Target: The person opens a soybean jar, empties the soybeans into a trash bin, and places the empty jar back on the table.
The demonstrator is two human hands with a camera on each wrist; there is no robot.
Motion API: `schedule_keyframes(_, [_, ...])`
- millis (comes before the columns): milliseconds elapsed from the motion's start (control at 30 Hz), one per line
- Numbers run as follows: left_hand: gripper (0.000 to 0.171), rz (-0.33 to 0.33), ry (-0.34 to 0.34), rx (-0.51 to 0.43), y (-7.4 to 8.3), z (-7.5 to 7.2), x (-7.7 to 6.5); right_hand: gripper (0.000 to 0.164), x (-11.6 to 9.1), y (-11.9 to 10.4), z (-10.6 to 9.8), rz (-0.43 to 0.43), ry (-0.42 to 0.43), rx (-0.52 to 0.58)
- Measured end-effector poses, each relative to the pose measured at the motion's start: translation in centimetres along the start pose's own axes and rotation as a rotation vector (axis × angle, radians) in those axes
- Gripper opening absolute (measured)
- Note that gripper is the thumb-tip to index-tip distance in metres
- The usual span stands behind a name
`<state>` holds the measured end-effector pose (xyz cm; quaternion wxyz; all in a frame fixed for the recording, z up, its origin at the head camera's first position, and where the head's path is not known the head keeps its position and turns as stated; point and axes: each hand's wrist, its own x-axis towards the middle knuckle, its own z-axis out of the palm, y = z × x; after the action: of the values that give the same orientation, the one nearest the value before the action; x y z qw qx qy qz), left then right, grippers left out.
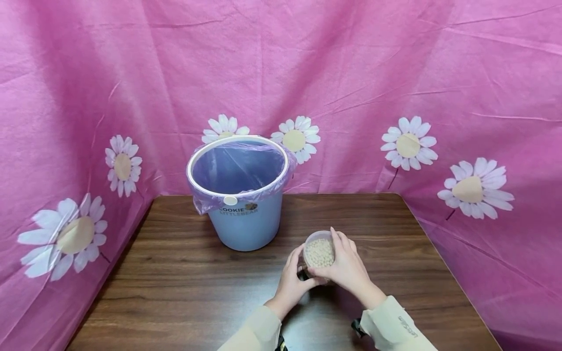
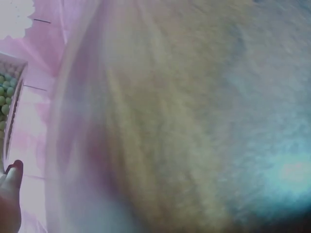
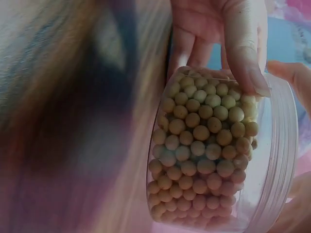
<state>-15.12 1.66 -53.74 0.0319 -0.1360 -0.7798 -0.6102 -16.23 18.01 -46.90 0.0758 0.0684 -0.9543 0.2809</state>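
A clear round plastic jar (image 3: pixel 257 165) holds many small beige balls (image 1: pixel 319 252). In the head view it is at the table's middle right, its round top facing up toward the camera. My left hand (image 1: pixel 291 282) grips the jar's left and lower side; the right wrist view shows its thumb (image 3: pixel 248 73) laid along the wall. My right hand (image 1: pixel 349 267) curls round the top rim from the right. Close to the jar's ribbed rim, its fingers show at the right edge of the right wrist view. The left wrist view catches only the jar's edge and one fingertip.
A blue bucket (image 1: pixel 248 229) with a white ring and purple liner (image 1: pixel 206 201) stands behind and left of the jar. Both rest over a brown wooden table (image 1: pixel 175 287). Pink cloth (image 1: pixel 351 63) with white daisies surrounds the back and sides.
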Motion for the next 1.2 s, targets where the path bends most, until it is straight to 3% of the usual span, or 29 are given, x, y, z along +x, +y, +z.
schedule_keyframes(167, [0.099, 0.017, -0.02, -0.021, 0.7, -0.8, 0.0, 0.126, 0.0, -1.1, -1.0, -0.027, 0.008, 0.003])
schedule_keyframes(533, [0.132, 0.042, -0.091, 0.031, 1.8, -2.5, -0.4, 0.129, -1.0, -3.6, -1.7, -0.096, 0.005, 0.032])
schedule_keyframes(700, [0.129, 0.111, -0.025, 0.112, 2.5, -3.1, -0.4, 0.129, -1.3, -4.4, -1.9, -0.113, 0.022, 0.055])
schedule_keyframes(933, [0.123, 0.278, 0.136, 0.25, 3.3, -3.9, -0.4, 0.129, -1.5, -5.5, -2.6, -0.094, 0.021, 0.132])
schedule_keyframes(1067, [0.122, 0.337, 0.197, 0.264, 3.8, -4.4, -0.4, 0.125, -1.7, -6.0, -3.0, -0.122, 0.047, 0.179])
schedule_keyframes(1200, [0.122, 0.347, 0.229, 0.245, 4.4, -4.9, -0.5, 0.119, -1.8, -6.2, -3.3, -0.186, 0.091, 0.243])
